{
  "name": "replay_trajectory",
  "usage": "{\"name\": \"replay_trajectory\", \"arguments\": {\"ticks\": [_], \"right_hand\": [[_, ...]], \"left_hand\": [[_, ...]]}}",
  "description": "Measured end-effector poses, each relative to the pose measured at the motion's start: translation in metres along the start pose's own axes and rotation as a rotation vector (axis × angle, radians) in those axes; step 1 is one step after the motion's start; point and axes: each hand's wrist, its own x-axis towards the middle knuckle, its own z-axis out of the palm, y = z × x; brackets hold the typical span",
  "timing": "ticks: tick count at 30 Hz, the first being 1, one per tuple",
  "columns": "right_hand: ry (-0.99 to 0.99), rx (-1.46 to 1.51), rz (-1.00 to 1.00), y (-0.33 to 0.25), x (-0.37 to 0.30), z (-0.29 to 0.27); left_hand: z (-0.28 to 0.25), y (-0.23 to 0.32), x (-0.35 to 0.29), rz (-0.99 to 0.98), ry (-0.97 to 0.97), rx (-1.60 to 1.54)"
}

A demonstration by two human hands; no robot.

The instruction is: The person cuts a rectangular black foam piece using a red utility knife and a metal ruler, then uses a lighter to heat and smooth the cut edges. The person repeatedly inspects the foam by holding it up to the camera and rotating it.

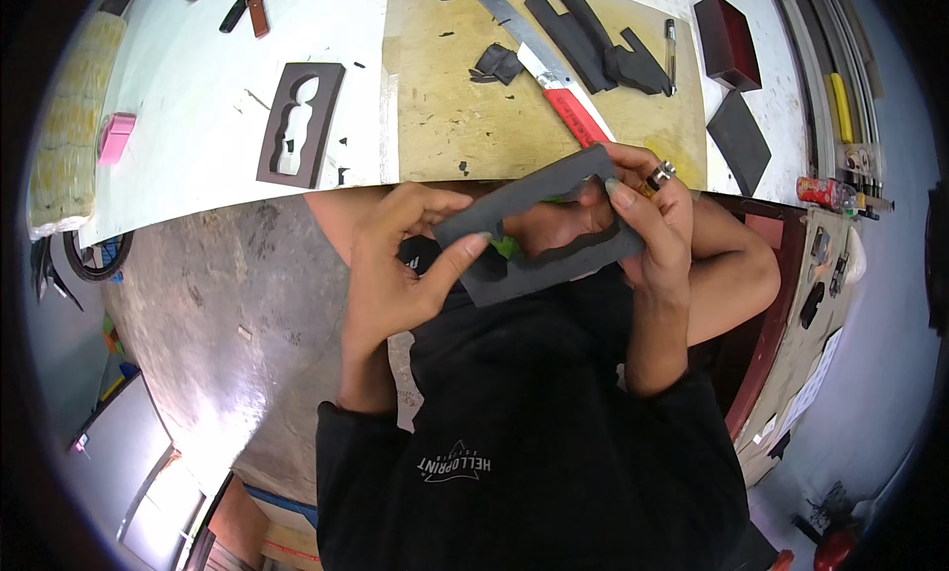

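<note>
Both hands hold a dark grey foam insert (529,197) tilted above my lap, just off the table's near edge. A long, wavy-edged cutout runs through its middle. My left hand (395,260) grips the left end, its thumb on the near face. My right hand (654,220) grips the right end, the thumb pressed at the cutout's edge and the fingers behind. A silver ring (660,175) shows on a right finger. Beyond the insert, a red-handled tool (576,116) lies along a long metal strip on the tan board.
On the white table (208,126) rests a similar foam insert (273,136). Black foam offcuts (583,37), a pen (670,57) and small scraps lie on the tan board (445,96). To the right are a dark red box (727,42) and a flat dark piece (738,141).
</note>
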Motion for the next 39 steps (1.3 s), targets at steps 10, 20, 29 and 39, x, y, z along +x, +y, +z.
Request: {"name": "replay_trajectory", "arguments": {"ticks": [10,20,29,39], "right_hand": [[-0.078,-0.12,-0.087,-0.017,-0.005,0.0],[0.057,-0.101,-0.018,-0.001,-0.005,-0.027],[0.064,-0.121,-0.037,0.004,-0.005,-0.024],[0.068,-0.072,-0.037,0.012,-0.006,-0.022]], "left_hand": [[0.027,0.025,0.026,0.174,-0.105,0.315],[0.036,0.031,0.03,0.209,-0.106,0.412],[0.039,0.022,0.032,0.216,-0.034,0.398],[0.03,0.003,0.03,0.055,-0.105,0.155]]}}
